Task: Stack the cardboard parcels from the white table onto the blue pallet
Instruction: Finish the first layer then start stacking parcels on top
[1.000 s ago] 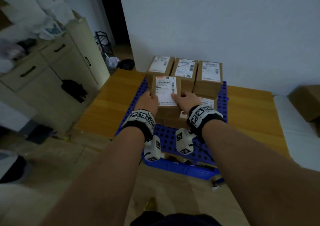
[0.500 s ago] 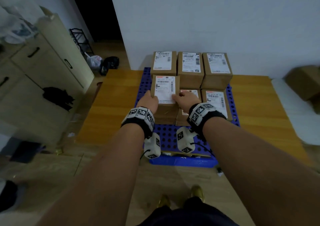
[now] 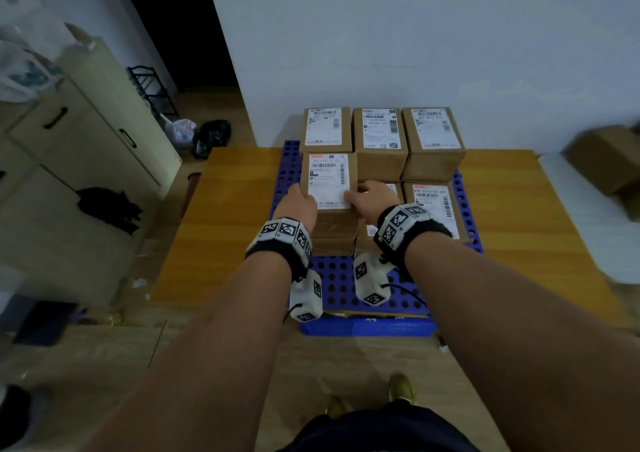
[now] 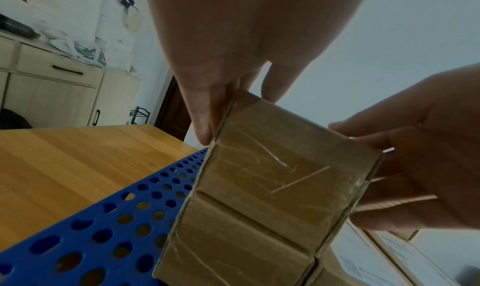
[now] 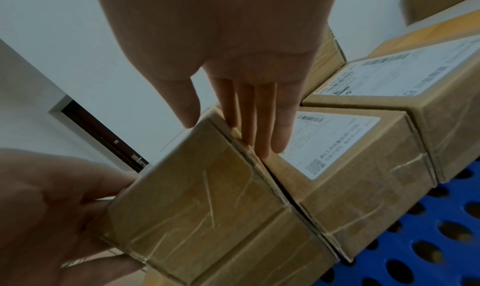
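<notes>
On the blue pallet point(image 3: 346, 278) stand taped cardboard parcels, with three stacks in the back row. At the front left, a labelled parcel point(image 3: 329, 178) sits on top of a lower parcel point(image 3: 334, 240). My left hand point(image 3: 299, 205) grips its left near corner, thumb on the label and fingers down the side. My right hand point(image 3: 372, 198) grips the right near corner the same way. In the right wrist view my right hand's fingers point(image 5: 249, 126) run straight down between this parcel point(image 5: 194, 187) and the lower middle parcel point(image 5: 337, 167). The left wrist view shows the parcel point(image 4: 285, 163) resting on the one beneath.
The pallet lies on a wooden platform point(image 3: 225, 226). A single parcel point(image 3: 436, 209) fills the front right spot. A cream cabinet point(image 3: 86, 174) stands at the left. At the right is the white table point(image 3: 588, 226) with a cardboard box point(image 3: 609, 160). A dark doorway lies at the back left.
The head view has swung to face the pallet squarely. Both hands keep their hold on the front-left top parcel, which has barely shifted on its stack.
</notes>
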{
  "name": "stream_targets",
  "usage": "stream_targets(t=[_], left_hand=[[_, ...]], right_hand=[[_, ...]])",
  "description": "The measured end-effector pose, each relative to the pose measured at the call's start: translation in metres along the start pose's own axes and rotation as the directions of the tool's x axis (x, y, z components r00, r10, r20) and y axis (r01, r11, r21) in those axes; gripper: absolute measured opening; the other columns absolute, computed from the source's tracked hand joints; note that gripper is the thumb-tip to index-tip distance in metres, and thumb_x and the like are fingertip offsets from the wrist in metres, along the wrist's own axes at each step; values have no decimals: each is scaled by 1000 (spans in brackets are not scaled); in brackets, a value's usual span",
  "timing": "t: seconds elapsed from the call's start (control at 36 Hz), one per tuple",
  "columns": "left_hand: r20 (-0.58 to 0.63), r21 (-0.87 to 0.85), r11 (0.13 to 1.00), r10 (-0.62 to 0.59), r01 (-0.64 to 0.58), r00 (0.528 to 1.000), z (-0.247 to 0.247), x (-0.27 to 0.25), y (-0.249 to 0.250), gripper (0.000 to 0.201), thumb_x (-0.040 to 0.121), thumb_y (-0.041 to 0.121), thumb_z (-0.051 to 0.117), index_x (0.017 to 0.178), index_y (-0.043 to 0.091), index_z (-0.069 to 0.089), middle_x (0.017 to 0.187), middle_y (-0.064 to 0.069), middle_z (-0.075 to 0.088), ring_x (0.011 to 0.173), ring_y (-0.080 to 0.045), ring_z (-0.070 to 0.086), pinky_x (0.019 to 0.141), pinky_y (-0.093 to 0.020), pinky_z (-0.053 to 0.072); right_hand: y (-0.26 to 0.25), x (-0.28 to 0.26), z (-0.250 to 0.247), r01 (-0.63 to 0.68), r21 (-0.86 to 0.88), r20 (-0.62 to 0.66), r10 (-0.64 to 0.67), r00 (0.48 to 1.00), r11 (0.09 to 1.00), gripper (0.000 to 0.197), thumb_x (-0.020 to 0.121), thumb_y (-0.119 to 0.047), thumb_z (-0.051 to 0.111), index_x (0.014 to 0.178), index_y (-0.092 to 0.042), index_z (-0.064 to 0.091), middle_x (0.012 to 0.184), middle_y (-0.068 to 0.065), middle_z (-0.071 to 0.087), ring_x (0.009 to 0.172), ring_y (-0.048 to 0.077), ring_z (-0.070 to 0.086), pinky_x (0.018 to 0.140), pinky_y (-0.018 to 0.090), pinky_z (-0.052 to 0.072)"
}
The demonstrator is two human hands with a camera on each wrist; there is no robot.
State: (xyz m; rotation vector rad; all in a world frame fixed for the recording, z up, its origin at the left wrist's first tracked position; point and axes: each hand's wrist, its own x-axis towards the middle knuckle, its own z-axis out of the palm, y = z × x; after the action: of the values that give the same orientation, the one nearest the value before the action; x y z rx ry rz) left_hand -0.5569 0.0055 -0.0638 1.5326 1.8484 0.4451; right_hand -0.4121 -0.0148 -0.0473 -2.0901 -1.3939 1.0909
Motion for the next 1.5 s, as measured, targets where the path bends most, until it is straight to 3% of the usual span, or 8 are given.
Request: stream_targets(t=[0.5, 0.64, 0.81, 0.89, 1.0, 1.14, 1.25, 1.5], left_hand=[[-4, 64, 997, 38, -37, 999, -1, 6, -7, 42, 97, 22, 36, 139, 12, 37, 121, -13, 58, 79, -24, 56, 54, -28, 41], [-83, 176, 982, 91, -75, 992, -5, 1, 8, 51, 98, 20, 37, 147, 12, 26, 143, -13, 43, 121, -31, 51, 95, -42, 47], [-170, 369, 890, 349, -269, 921, 0, 1, 42, 44, 98, 24, 37, 139, 7, 39, 139, -15, 46, 129, -31, 41, 108, -43, 35], [-133, 402, 852, 416, -335, 899, 11, -8, 71, 47, 100, 25, 35, 143, 9, 35, 147, -13, 39, 137, -29, 33, 114, -42, 29], [-67, 403, 816, 478, -415, 876, 41, -26, 110, 47, 100, 26, 35, 145, 11, 34, 150, -9, 35, 139, -26, 30, 115, -40, 27], [68, 455, 729, 544, -512, 836, 96, -54, 158, 47, 100, 28, 34, 144, 9, 36, 150, -9, 35, 139, -26, 31, 115, -41, 26], [156, 468, 692, 548, -550, 822, 153, -75, 202, 49, 101, 31, 34, 145, 10, 34, 150, -9, 35, 138, -27, 31, 113, -42, 28], [273, 455, 646, 554, -613, 787, 299, -141, 305, 46, 99, 27, 38, 142, 9, 37, 144, -9, 41, 130, -29, 41, 106, -42, 36]], right_hand=[[-4, -11, 4, 0, 4, -10, 0, 1000, 1000, 36, 94, -39, 52, 116, -12, 63, 106, 9, 68, 94, 27, 65, 85, 43, 56], [0, -14, -6, -41, 42, -55, 44, 998, 998, 43, 95, -43, 49, 124, -13, 57, 108, 9, 67, 98, 27, 65, 89, 42, 54], [17, -21, -37, -63, 57, -136, 71, 988, 996, 41, 96, -39, 49, 103, -1, 63, 88, 17, 63, 79, 29, 61, 79, 38, 53], [37, -28, -61, -83, 59, -186, 92, 978, 995, 26, 96, -36, 51, 91, -12, 60, 84, 10, 56, 75, 22, 54, 70, 30, 45], [71, -39, -95, -100, 73, -253, 115, 961, 992, 30, 94, -34, 54, 104, -8, 64, 103, 13, 67, 96, 28, 63, 81, 35, 50], [124, -50, -148, -145, 60, -313, 156, 937, 988, 17, 90, -35, 54, 93, -18, 55, 90, 5, 59, 82, 24, 57, 77, 36, 50], [181, -60, -198, -199, 68, -333, 210, 919, 978, 43, 91, -38, 55, 128, -15, 54, 120, 8, 60, 107, 28, 58, 79, 30, 42], [319, -92, -314, -263, 3, -447, 237, 863, 965, 51, 91, -39, 55, 137, -18, 50, 139, 7, 49, 121, 26, 52, 96, 38, 45]])
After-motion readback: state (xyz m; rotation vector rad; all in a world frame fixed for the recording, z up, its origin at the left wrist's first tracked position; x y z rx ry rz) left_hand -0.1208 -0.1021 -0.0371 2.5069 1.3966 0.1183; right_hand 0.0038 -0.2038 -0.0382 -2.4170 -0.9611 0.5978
